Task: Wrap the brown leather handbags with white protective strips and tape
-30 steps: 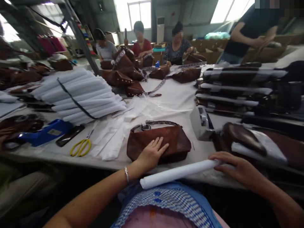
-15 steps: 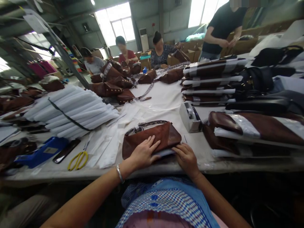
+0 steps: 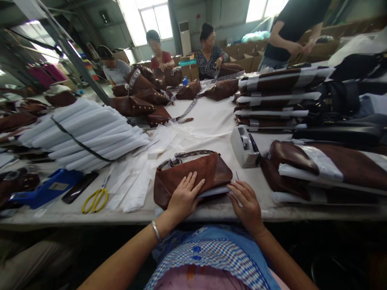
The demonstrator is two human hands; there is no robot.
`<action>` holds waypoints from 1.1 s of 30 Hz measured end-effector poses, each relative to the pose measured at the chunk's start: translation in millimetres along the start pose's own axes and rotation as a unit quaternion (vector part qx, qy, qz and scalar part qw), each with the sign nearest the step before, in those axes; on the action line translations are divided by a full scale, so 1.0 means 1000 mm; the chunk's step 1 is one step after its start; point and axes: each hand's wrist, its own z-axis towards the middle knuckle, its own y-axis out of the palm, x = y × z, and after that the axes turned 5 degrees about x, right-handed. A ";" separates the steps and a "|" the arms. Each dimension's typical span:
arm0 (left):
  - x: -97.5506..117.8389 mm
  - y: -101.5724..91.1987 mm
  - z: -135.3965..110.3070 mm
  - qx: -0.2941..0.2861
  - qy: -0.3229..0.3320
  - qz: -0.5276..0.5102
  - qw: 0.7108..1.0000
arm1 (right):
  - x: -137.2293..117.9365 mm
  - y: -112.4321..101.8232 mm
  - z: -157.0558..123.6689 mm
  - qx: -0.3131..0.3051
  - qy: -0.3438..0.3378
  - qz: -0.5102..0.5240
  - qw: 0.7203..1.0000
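Observation:
A brown leather handbag (image 3: pixel 205 171) lies flat in front of me, its studded strap (image 3: pixel 196 154) along the far edge. White padding (image 3: pixel 213 191) shows from under its near side. My left hand (image 3: pixel 185 197) rests on the bag's face, palm down, fingers stretched out. At the bag's near right corner, my right hand (image 3: pixel 247 203) has its fingers extended and apart, the tips at the padding's end; whether they touch it is hard to tell. A grey tape dispenser (image 3: pixel 244 149) stands beyond the bag, to the right.
Yellow-handled scissors (image 3: pixel 95 200), a dark phone (image 3: pixel 79 187) and a blue tape dispenser (image 3: pixel 50 188) lie to the left. Behind them sits a stack of white padding (image 3: pixel 81 133). Wrapped brown bags (image 3: pixel 320 161) are piled at right. Several people work across the table (image 3: pixel 208 117).
My right hand has shifted slightly right, away from the bag's corner. My left hand stays flat on the handbag. The whole view has tilted a little.

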 end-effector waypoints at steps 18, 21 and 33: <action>0.000 0.006 -0.006 0.039 0.001 -0.006 0.999 | -0.020 0.008 0.009 -0.110 0.579 0.361 0.723; -0.008 -0.001 -0.011 0.048 0.003 -0.031 0.998 | -0.030 0.007 0.020 -0.087 0.581 0.368 0.721; -0.007 0.009 -0.023 0.089 -0.012 0.031 0.995 | -0.069 0.039 0.027 -0.031 0.640 0.622 0.450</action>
